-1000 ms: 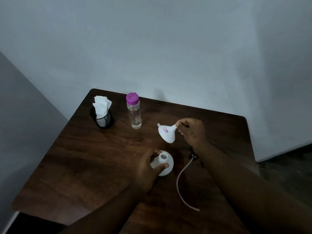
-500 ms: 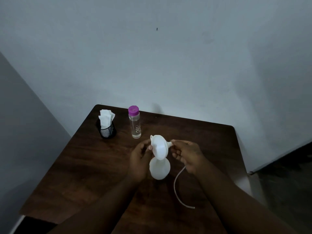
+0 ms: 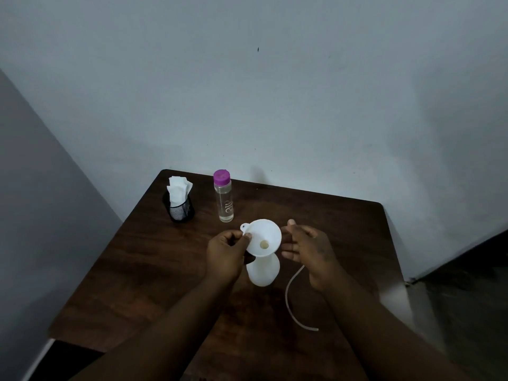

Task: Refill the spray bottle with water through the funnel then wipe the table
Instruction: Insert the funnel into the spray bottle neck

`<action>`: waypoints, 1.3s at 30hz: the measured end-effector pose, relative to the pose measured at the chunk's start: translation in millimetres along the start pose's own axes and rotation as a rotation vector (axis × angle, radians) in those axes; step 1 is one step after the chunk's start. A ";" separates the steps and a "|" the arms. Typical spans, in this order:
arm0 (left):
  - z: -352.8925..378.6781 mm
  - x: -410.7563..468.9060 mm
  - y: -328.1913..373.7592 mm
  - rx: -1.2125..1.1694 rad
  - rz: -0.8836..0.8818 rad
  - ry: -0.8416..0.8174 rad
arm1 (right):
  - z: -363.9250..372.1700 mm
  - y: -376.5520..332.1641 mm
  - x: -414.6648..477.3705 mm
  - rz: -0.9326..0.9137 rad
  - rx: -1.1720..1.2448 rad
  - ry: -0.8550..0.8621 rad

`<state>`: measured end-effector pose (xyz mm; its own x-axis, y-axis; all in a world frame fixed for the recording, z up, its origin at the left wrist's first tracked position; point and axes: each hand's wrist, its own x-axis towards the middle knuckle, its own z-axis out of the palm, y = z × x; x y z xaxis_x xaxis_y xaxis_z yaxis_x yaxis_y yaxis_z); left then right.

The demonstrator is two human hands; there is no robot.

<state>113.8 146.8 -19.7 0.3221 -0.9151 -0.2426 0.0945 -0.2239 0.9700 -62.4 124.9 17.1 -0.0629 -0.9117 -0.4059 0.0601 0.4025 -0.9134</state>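
Observation:
A white funnel sits in the neck of the white spray bottle, which stands on the dark wooden table. My left hand pinches the funnel's rim by its small tab. To the funnel's right my right hand has its fingers spread beside the rim; whether they touch it I cannot tell. The sprayer's white dip tube curves across the table under my right wrist, its head hidden. A clear water bottle with a purple cap stands farther back.
A black mesh cup holding white napkins stands at the table's back left. The table is pushed against a pale wall, with a grey wall on the left. Dark floor shows beyond the right edge.
My right hand carried the funnel over and set it into the spray bottle's neck, then let go. My left hand rose from the bottle's neck to the funnel's rim.

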 end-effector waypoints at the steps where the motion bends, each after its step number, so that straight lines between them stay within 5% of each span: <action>1: 0.3 -0.8 2.4 -0.002 0.000 0.002 | -0.6 -1.8 -4.0 -0.001 0.003 -0.022; 14: 7.9 -3.1 16.5 -0.114 -0.062 -0.047 | 1.8 -14.2 -4.1 -0.015 0.058 -0.054; 39: 1.0 -3.1 -14.5 0.092 -0.126 -0.072 | 0.6 21.1 4.5 0.053 -0.036 -0.046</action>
<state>110.4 152.5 -33.0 0.2441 -0.8989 -0.3638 0.0423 -0.3649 0.9301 -60.8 129.3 -4.0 -0.0150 -0.8916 -0.4526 0.0259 0.4522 -0.8916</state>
